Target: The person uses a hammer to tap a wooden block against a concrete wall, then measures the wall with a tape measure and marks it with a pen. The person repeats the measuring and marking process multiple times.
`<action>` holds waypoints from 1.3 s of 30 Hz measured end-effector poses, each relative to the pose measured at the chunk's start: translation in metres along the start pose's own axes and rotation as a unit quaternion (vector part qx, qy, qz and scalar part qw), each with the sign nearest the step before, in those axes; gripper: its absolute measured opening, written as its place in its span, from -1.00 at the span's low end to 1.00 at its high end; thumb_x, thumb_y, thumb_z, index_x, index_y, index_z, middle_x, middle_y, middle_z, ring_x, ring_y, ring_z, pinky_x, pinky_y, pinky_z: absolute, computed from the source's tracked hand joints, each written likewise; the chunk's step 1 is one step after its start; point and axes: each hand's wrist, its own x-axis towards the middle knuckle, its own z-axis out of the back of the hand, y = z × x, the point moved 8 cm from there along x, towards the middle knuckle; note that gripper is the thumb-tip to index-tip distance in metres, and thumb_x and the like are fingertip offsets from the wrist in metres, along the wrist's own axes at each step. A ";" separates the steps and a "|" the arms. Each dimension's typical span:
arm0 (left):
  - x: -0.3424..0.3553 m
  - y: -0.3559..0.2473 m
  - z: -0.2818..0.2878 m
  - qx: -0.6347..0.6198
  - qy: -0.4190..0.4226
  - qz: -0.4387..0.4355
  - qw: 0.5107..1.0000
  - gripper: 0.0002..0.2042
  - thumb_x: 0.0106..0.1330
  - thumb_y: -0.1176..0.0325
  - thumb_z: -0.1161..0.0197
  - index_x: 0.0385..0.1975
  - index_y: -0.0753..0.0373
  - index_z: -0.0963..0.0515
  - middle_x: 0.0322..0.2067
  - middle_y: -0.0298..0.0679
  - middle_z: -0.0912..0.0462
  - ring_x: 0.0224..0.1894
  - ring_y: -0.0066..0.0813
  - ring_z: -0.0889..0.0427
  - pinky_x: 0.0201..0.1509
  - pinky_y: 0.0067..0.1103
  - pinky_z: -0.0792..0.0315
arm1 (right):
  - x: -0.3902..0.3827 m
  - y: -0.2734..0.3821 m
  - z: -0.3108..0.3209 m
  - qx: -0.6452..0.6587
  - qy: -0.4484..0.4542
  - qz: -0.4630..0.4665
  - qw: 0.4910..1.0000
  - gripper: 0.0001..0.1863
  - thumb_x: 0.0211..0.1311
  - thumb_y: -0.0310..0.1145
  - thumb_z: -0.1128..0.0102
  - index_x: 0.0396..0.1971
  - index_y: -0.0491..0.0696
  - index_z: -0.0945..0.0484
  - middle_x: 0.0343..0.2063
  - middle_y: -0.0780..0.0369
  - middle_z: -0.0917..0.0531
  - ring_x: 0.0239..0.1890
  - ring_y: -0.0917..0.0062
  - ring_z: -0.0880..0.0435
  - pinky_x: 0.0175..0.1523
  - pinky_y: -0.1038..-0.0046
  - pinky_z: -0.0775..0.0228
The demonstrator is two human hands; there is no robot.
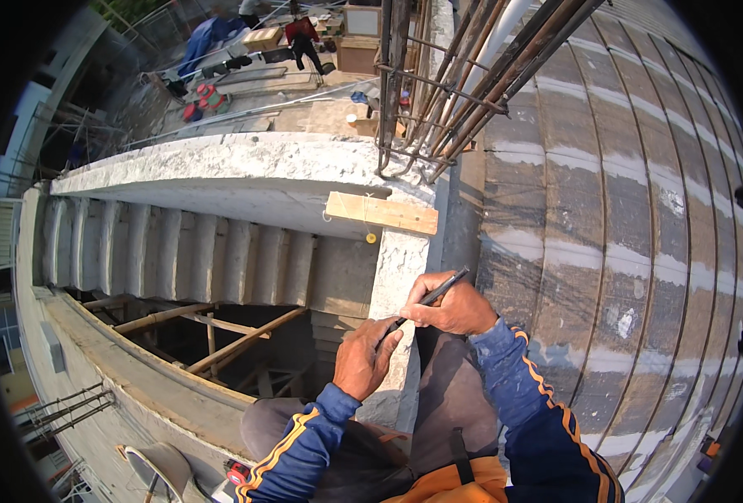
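My right hand point(451, 303) pinches a slim dark pen point(440, 289) whose upper end points up and right. Its lower end runs into my left hand point(366, 358), which is closed around it; what the left palm hides I cannot make out. Both hands are over the top of a narrow white concrete wall point(402, 260), between my knees. Beyond them, a light wooden board point(384, 213) lies across that wall, with string tied round it. A small round yellow weight point(370, 238) hangs beside the board, over the stairwell.
Concrete steps point(174, 256) and wooden props point(245, 339) fill the deep opening at left. Upright rebar point(447, 92) stands at the wall's far end. Ribbed roofing point(589, 218) lies at right. A red tape measure point(237, 472) is near my left sleeve. A person point(302, 42) is far off.
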 end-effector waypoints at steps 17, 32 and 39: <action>-0.008 0.004 -0.003 0.031 0.035 -0.009 0.999 -0.77 0.46 0.24 -0.21 -0.07 0.25 -0.60 -0.31 -0.06 -0.64 -0.29 0.05 -0.66 -0.26 -0.23 -0.52 | -0.009 -0.006 -0.022 -0.050 0.035 0.033 0.998 -0.65 0.31 -0.10 -0.41 -0.31 -0.14 -0.72 -0.48 0.29 -0.66 -0.40 0.62 -0.60 -0.24 0.49 -0.45; -0.031 0.018 -0.007 -0.060 0.060 0.023 0.996 -0.70 0.53 0.17 -0.09 -0.13 0.29 -0.62 -0.32 0.05 -0.67 -0.26 0.14 -0.64 -0.18 -0.16 -0.46 | -0.018 -0.023 -0.040 -0.003 0.012 -0.004 1.000 -0.61 0.50 -0.18 -0.16 -0.25 -0.27 -0.69 -0.47 0.25 -0.59 -0.53 0.63 -0.57 -0.41 0.55 -0.45; -0.047 0.025 0.002 -0.090 0.005 0.030 0.995 -0.69 0.53 0.10 -0.04 -0.18 0.21 -0.57 -0.30 0.03 -0.67 -0.19 0.16 -0.62 -0.15 -0.10 -0.44 | -0.008 -0.013 -0.058 -0.025 0.059 0.020 0.998 -0.57 0.54 -0.16 -0.11 -0.28 -0.30 -0.64 -0.38 0.19 -0.58 -0.49 0.60 -0.58 -0.47 0.56 -0.47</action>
